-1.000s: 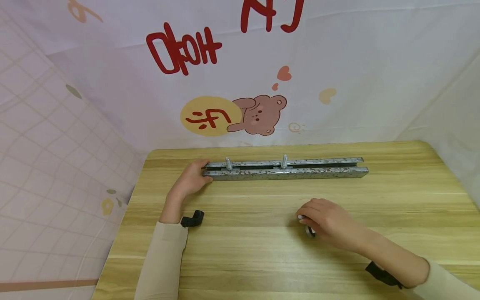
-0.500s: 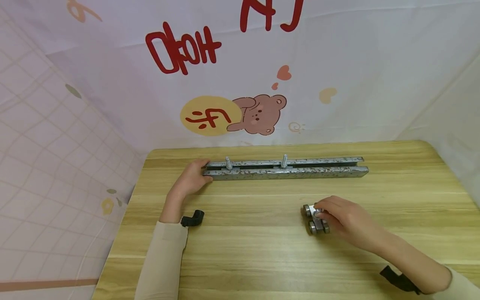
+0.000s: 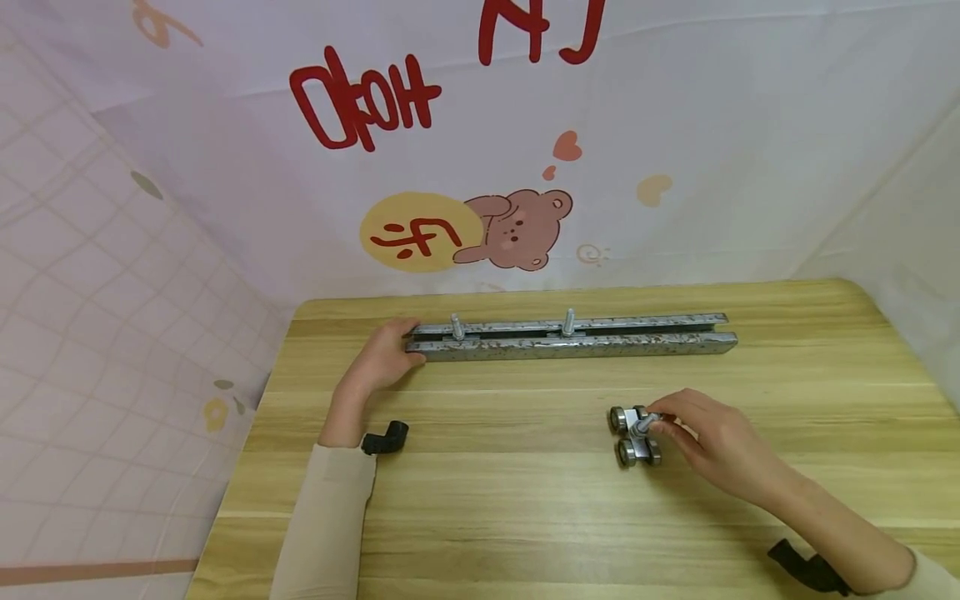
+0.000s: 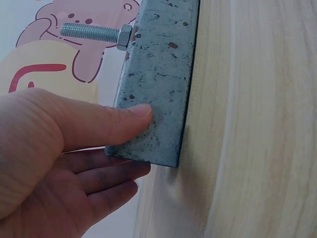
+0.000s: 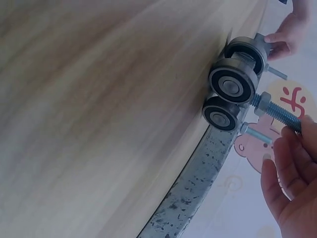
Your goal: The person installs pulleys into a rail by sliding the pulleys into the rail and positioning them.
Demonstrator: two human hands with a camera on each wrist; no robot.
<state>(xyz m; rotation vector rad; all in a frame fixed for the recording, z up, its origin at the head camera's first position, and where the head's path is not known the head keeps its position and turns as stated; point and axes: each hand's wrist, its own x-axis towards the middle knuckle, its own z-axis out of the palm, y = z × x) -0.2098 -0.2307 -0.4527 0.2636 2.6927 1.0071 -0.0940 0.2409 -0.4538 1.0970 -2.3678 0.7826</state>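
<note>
A galvanized steel channel rail (image 3: 637, 344), speckled with rust, lies across the back of the table with its slot facing up. Two bolts, a left one (image 3: 457, 327) and a right one (image 3: 569, 322), stick up from the slot. My left hand (image 3: 381, 358) grips the rail's left end; in the left wrist view the thumb (image 4: 133, 119) presses on its front face. Nearer to me, my right hand (image 3: 720, 442) pinches the threaded bolt (image 5: 282, 115) of a roller trolley (image 3: 636, 442). The trolley has several bearing wheels (image 5: 231, 85) and a nut on its bolt. Whether its wheels touch the table is unclear.
The wood-grain table (image 3: 487, 500) has rounded back corners. A printed cloth (image 3: 675, 100) with a bear and red characters hangs directly behind it, and cloth also covers both sides. Black straps (image 3: 386, 437) are worn at both wrists.
The right hand has shifted right and turned, so the trolley, mostly hidden under the fingers before, now shows its wheels and bolt. The left hand and rail have stayed put.
</note>
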